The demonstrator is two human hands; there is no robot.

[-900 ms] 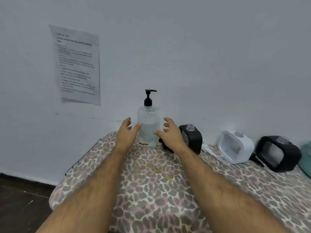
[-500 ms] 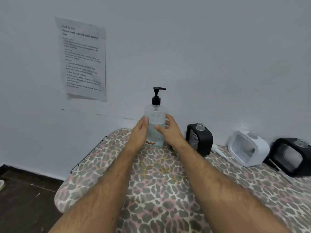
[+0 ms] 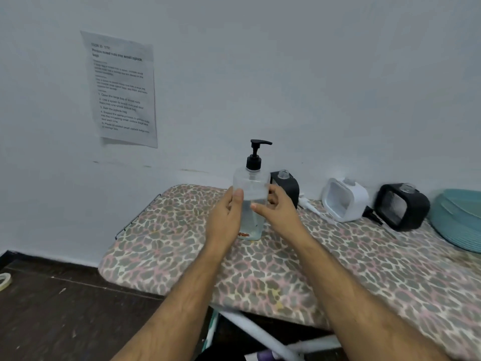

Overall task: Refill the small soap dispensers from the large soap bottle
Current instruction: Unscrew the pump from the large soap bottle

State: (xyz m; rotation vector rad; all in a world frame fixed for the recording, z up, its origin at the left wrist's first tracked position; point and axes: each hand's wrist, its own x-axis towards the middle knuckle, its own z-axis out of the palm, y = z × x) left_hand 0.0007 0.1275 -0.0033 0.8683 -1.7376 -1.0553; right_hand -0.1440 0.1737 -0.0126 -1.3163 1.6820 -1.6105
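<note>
Both forearms reach up from the lower frame toward centre, where the large soap bottle [image 3: 251, 201] stands upright on the leopard-print board [image 3: 286, 259]. Left hand [image 3: 226, 220] wraps its left side, thumb up on the front; right hand [image 3: 277, 212] clasps the right side, thumb across the front. Three small dispensers sit right of it: black [image 3: 286, 187], white [image 3: 345, 199], black [image 3: 402, 205].

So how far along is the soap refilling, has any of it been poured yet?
Little is done: the three small dispensers, black, white and black, lie open-necked by the wall; their fill can't be judged. In hand: the left hand grips the big soap bottle, pump on, the right hand beside it. Left: remove the pump, pour, recap.
</note>
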